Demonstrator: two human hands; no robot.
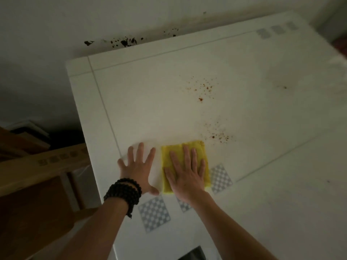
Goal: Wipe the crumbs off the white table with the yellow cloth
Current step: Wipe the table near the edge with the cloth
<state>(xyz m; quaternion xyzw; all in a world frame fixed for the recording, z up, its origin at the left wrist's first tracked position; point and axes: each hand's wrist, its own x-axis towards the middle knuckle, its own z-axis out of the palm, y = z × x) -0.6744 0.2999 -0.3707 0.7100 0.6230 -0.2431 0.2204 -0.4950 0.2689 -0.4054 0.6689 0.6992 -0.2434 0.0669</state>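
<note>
A folded yellow cloth (pixel 195 149) lies flat on the white table (pixel 150 102) near its front left. My right hand (pixel 185 173) presses on the cloth with straight, spread fingers. My left hand (pixel 138 167), with a dark bead bracelet at the wrist, rests flat on the bare table just left of the cloth. Reddish-brown crumbs (pixel 216 135) are scattered just beyond the cloth's far right corner. A second patch of crumbs (pixel 203 89) lies farther back, and a single speck (pixel 285 87) sits far right.
Grey checkered squares (pixel 154 212) mark the table's near edge, with another (pixel 220 178) right of the cloth. The table's far edge meets a white wall with dark stains (pixel 124 42). Wooden furniture and boxes (pixel 43 162) stand left of the table.
</note>
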